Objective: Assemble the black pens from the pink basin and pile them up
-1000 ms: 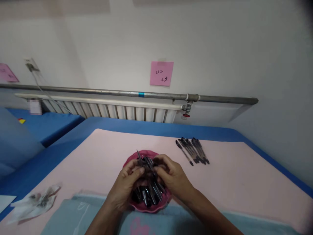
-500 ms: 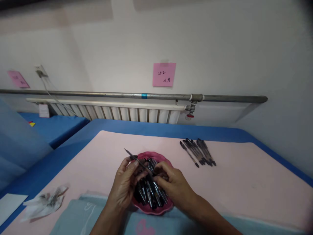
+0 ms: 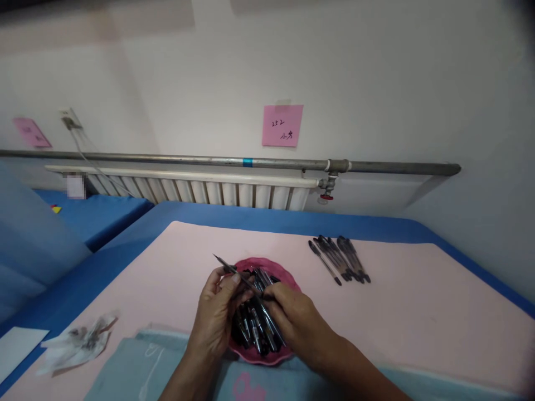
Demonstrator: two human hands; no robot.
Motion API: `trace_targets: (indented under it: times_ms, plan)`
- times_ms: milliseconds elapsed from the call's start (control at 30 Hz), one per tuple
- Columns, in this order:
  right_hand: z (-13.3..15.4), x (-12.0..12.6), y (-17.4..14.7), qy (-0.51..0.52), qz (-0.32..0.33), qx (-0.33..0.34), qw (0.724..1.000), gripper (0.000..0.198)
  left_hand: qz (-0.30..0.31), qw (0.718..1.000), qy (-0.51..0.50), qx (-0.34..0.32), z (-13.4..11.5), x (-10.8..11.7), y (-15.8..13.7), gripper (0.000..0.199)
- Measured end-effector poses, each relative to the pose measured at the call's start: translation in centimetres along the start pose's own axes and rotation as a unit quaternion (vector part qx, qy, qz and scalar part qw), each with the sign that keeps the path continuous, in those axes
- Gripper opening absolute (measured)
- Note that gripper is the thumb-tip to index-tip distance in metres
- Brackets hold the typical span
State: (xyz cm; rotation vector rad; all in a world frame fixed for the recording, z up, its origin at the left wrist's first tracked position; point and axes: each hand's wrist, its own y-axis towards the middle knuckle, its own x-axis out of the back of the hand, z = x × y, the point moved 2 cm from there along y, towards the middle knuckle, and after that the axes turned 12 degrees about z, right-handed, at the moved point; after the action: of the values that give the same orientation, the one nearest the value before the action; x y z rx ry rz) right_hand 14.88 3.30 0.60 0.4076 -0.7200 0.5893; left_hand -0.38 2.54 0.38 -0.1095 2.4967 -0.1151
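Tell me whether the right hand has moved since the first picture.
Yes: the right hand has shifted nearer the bottom of the view, farther from the red valve handle. Sideways, there is little clear change.

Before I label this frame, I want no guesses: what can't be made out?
Head view:
Held pen, rear end: covered by the right hand.
Pink bowl, bottom: hidden by the piled pens.
Left pink note, writing: too small and blurred.
White sheet: cut off by the left edge.
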Motion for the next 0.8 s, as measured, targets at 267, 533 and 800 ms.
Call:
trace_targets:
  times_ms: [267,533,800]
  plan:
    - [0.0,-0.01,0.49,0.148,0.001,-0.059,0.987,0.019,0.012,1.0,-0.004,0.02,0.11,0.15,0.06,0.022]
    - [0.27,0.2,0.19,0.067,-0.001,-0.017,0.998,0.014,0.012,1.0,-0.009,0.022,0.06,0.22,0.0,0.018]
    - [0.15,0.07,0.16,0.026,-0.028,0.007,0.999,0.018,0.007,1.0,-0.006,0.019,0.11,0.3,0.12,0.018]
